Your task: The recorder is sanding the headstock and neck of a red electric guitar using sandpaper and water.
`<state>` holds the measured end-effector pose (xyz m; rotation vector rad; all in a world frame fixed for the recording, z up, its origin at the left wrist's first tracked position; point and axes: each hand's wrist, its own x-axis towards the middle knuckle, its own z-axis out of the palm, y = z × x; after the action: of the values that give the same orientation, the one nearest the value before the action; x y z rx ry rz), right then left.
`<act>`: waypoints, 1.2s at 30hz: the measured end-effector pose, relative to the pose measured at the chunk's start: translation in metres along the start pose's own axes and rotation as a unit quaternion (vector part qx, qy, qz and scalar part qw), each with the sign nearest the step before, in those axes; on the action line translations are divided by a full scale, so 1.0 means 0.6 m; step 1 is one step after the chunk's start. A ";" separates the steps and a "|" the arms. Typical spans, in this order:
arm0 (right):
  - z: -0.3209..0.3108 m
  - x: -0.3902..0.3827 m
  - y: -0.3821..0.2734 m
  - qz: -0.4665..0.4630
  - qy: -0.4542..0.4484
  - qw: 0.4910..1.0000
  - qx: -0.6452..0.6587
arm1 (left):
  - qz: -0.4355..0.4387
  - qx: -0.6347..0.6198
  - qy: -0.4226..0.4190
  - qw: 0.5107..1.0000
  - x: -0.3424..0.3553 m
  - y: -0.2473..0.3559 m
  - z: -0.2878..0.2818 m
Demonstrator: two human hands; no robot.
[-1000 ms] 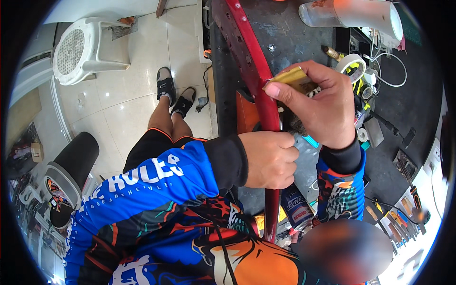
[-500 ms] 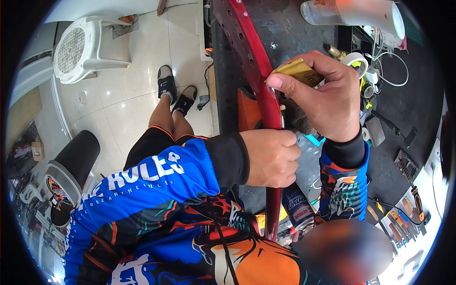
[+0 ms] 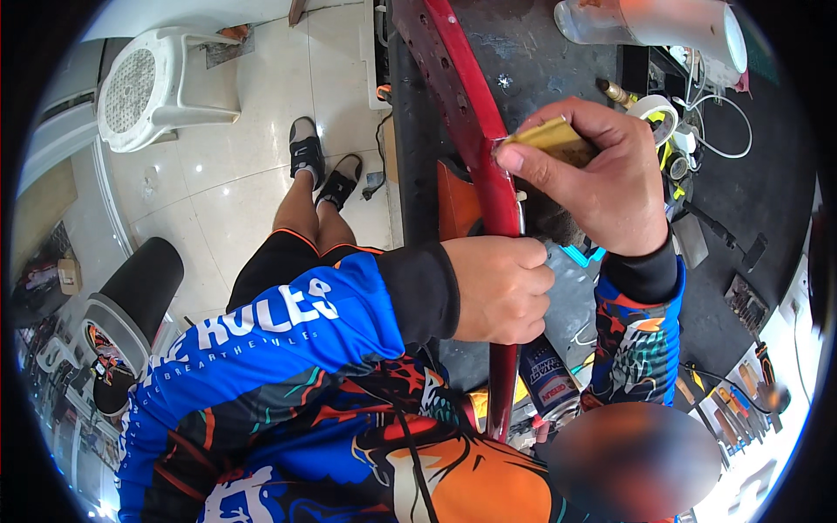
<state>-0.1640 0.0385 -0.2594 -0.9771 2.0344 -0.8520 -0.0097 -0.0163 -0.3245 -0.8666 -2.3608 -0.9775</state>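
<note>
A glossy red guitar neck [image 3: 481, 122], with holes in its headstock at the top, runs down the middle of my view over the dark workbench edge. My left hand [image 3: 506, 288] is closed around the neck below the bend. Just above it, my right hand [image 3: 602, 179] pinches a folded yellow piece [image 3: 554, 138], which looks like abrasive paper, against the neck's right edge at the bend. An orange object [image 3: 456, 205] and something dark and fuzzy lie beneath the neck. A dark spray can [image 3: 549, 379] lies beside it, right of my left hand.
The dark bench [image 3: 724, 209] carries a frosted bottle [image 3: 649, 30], tape rolls [image 3: 649, 118], cables and clutter; hand tools line the lower right. On the tiled floor are a white stool [image 3: 166, 87], a black bin [image 3: 131, 288] and a cord beside my feet.
My right hand with the yellow piece has shifted slightly up and to the right against the neck's bend. My left hand keeps its grip, almost unmoved.
</note>
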 end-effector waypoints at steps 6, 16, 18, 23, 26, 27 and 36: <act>-0.008 -0.003 -0.003 0.039 0.000 0.999 0.010 | -0.001 0.001 0.004 1.000 0.001 0.000 -0.001; -0.005 -0.002 0.005 0.003 0.007 1.000 0.012 | -0.003 0.002 -0.001 1.000 0.001 0.000 -0.002; -0.007 -0.003 0.004 0.016 -0.001 1.000 0.011 | -0.001 0.008 -0.003 1.000 0.001 0.000 -0.002; -0.005 -0.003 0.003 0.051 -0.014 0.998 -0.023 | -0.002 0.012 0.010 1.000 0.001 0.000 -0.002; -0.004 -0.002 0.002 0.013 0.011 0.997 0.076 | -0.001 0.013 0.000 1.000 0.001 0.001 -0.002; -0.004 -0.002 0.002 0.013 -0.006 0.997 0.072 | 0.000 0.012 0.001 1.000 0.001 0.001 -0.002; 0.000 -0.006 0.007 -0.002 0.018 0.997 0.079 | -0.001 0.016 0.000 1.000 0.000 0.001 -0.002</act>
<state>-0.1639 0.0436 -0.2614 -0.8834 1.9621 -1.0220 -0.0095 -0.0169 -0.3234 -0.8531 -2.3717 -0.9369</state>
